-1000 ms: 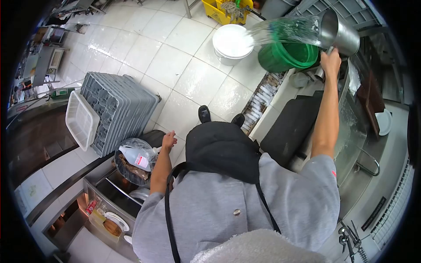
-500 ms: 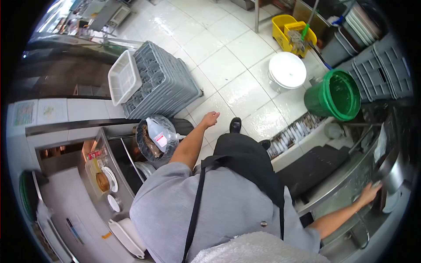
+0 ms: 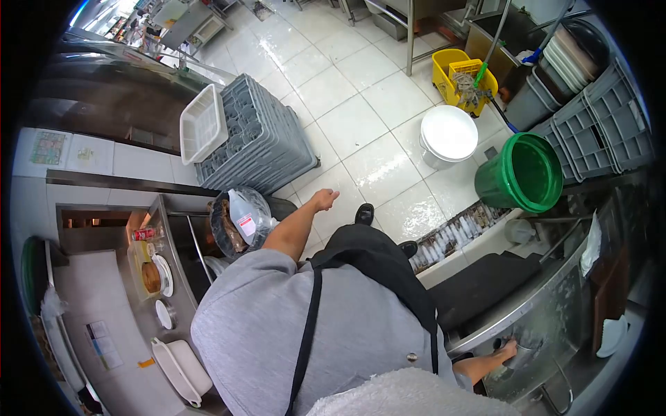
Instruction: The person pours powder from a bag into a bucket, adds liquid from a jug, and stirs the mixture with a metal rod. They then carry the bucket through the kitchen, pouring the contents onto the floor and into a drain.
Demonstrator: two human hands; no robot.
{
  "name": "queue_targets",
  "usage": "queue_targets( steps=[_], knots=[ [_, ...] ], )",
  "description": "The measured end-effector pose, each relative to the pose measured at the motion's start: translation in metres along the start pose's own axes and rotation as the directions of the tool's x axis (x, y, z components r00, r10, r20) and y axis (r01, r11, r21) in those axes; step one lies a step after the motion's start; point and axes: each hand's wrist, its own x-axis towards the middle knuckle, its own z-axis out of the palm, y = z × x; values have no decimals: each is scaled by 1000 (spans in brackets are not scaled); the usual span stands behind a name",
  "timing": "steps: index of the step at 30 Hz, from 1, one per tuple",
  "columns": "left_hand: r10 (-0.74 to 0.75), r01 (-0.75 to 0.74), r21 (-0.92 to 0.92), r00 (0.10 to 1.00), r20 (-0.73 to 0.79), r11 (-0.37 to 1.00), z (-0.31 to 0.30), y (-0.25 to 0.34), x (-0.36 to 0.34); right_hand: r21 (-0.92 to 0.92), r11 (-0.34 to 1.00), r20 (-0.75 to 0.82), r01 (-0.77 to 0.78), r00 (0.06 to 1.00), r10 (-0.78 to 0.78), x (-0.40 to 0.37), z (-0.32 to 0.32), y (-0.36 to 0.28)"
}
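My left hand hangs over the tiled floor at the end of a bent arm, holding nothing, its fingers loosely curled and the thumb apart. To its left is a bin lined with a bag, holding a clear plastic jug. My right hand reaches down into the metal sink on the right, its fingers closed on a shiny metal container. The container's shape is only partly visible against the steel. A small dark round piece shows beside those fingers.
Stacked grey glass racks carry a white tray at the left. Ahead right stand a white bucket, a green bin and a yellow mop bucket. Dishes and a white dish lie on the left counter. The floor looks wet.
My right hand has moved from the sink's far right side back toward my body and lower. The metal container has left that spot, uncovering a brown panel. My left hand has shifted slightly left.
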Motion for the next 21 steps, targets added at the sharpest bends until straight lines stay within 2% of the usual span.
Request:
queue_targets(
  steps=[2,3,4,5,6,8,10,12,14,15,16,17,18,19,21],
  knots=[
    [28,-28,10,1000,-6,1000,-2,4,2,-10,1000,-32,-8,999,7,-3,-16,-4],
    [53,-53,1,998,-21,999,-2,3,6,390,920,290,-25,952,-97,-2,-24,-4],
    [79,-80,-6,996,-34,997,-2,3,11,700,694,506,-169,803,-315,-20,-31,-9],
    [86,-86,-1,996,-23,996,-2,2,19,783,603,470,-156,782,-409,-42,-28,-16],
    [74,-74,14,997,7,997,-3,0,27,787,599,460,-151,790,-405,-56,-31,-26],
    [67,-69,34,997,48,997,-3,0,36,818,556,506,-145,642,-576,-81,-39,-42],
    [70,-72,34,995,74,997,-3,7,37,835,537,473,-123,659,-585,-134,-48,-73],
    [91,-92,18,993,76,996,-3,12,41,850,520,398,-82,746,-533,-181,-50,-106],
    [93,-89,-65,994,63,994,0,13,46,851,521,412,-65,697,-587,-181,-57,-124],
    [84,-74,-120,993,79,990,2,12,51,847,529,387,-44,733,-560,-224,-53,-151],
    [110,-90,-169,987,116,982,0,11,55,825,565,389,38,686,-615,-232,-53,-168],
    [258,-245,-153,963,73,957,9,-8,72,823,559,357,100,674,-646,-265,-44,-192],
    [284,-273,-133,956,74,953,9,-11,75,802,592,401,87,656,-640,-254,-48,-206],
    [126,-94,-244,985,120,965,6,-4,70,803,596,486,-3,582,-652,-269,-44,-225],
    [67,-36,-239,990,125,970,2,-7,59,786,618,513,-6,564,-647,-292,-26,-254]
  ],
)
